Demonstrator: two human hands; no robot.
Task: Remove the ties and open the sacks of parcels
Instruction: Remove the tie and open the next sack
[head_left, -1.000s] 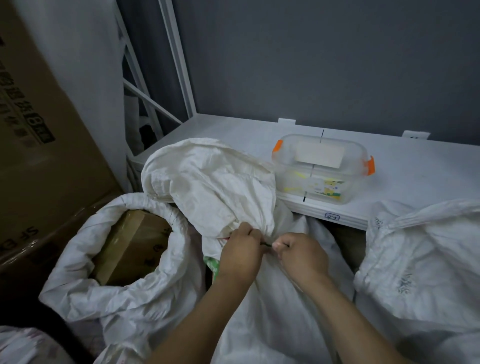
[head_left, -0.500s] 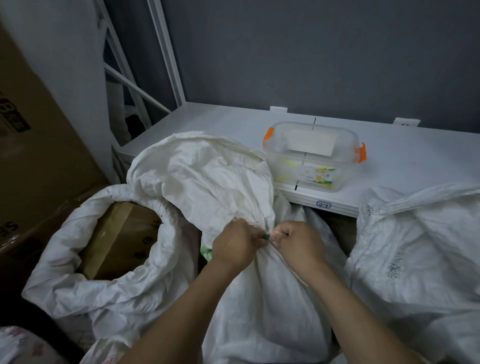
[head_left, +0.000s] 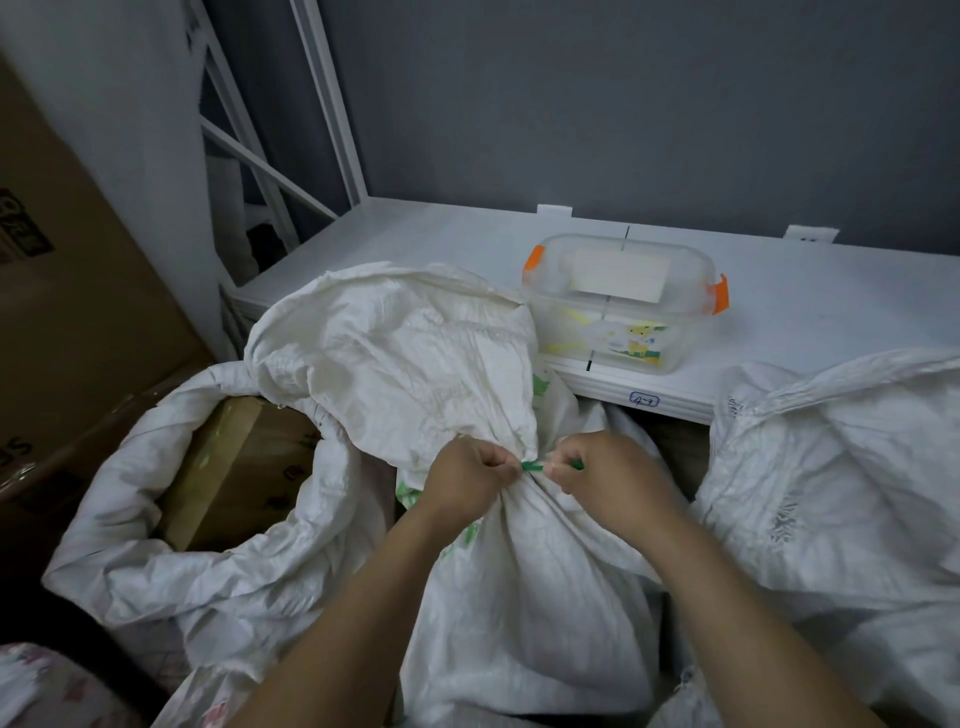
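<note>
A white woven sack (head_left: 524, 582) stands in front of me, its neck bunched and bound by a thin green tie (head_left: 533, 466). Its loose top flap (head_left: 395, 358) folds back above the neck. My left hand (head_left: 467, 480) pinches the tie's left end with curled fingers. My right hand (head_left: 608, 475) pinches the other end, where a bit of green shows between the fingers. The hands sit a few centimetres apart at the neck.
An open sack (head_left: 171, 535) on the left holds a cardboard parcel (head_left: 234, 467). Another white sack (head_left: 841, 493) bulges on the right. Behind runs a white shelf (head_left: 810, 322) with a clear plastic box (head_left: 623, 301) with orange latches. Large cartons (head_left: 67, 322) stand at far left.
My hands have drawn slightly apart at the sack's neck, so more of the green tie shows between them. The view has shifted a little.
</note>
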